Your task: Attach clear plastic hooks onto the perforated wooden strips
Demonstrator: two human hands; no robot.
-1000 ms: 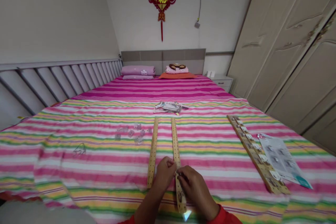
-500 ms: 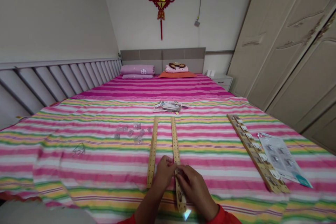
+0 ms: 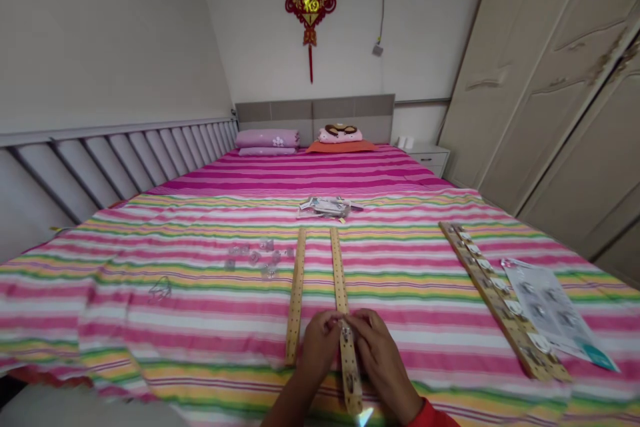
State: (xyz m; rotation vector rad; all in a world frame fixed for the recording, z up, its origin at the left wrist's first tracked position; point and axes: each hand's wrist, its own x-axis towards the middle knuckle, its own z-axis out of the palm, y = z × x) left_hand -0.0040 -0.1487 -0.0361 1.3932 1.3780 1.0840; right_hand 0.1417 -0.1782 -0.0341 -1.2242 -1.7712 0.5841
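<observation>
The strip (image 3: 339,273) with small holes lies on the bed (image 3: 200,320), from the middle of the frame down to the bottom. The left hand (image 3: 320,341) and right hand (image 3: 379,350) are on either side of it, low in the frame. Their fingers are bent in, and the tips come close together over the strip. I cannot tell if they grip something tiny. A shiny bit (image 3: 351,383) sits on the strip's low end. The other strip (image 3: 296,307) lies just to the left. Clear bits (image 3: 255,257) are left of the middle.
</observation>
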